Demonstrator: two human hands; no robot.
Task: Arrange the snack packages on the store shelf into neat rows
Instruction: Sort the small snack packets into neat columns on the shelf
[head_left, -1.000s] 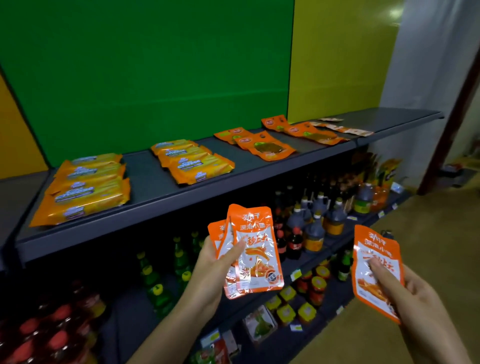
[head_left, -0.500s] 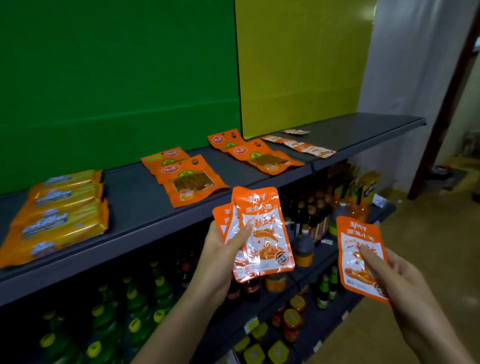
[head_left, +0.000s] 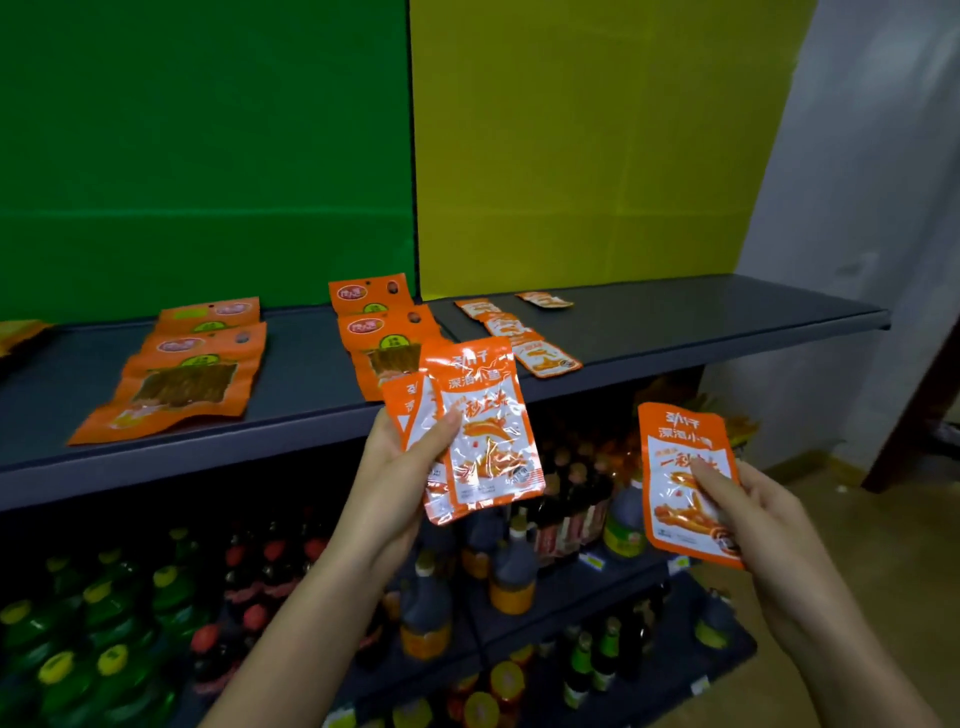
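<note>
Orange pouches (head_left: 176, 379) lie stacked on the left of the grey shelf (head_left: 291, 410). Near its front edge, the left hand (head_left: 400, 467) grips fanned packets (head_left: 483, 426), thumb on top. The right hand (head_left: 763, 514) pinches a single packet (head_left: 680, 467). The shelf's far right end is bare. White Chinese lettering heads each packet.

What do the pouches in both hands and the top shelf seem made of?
The fanned pouches in the left hand: thin glossy plastic film, judging by glare streaks and crinkles. The single pouch in the right hand: same shiny film, slightly bent. The top shelf: dark grey, matte, probably painted metal given its thin front lip; not certain.
</note>
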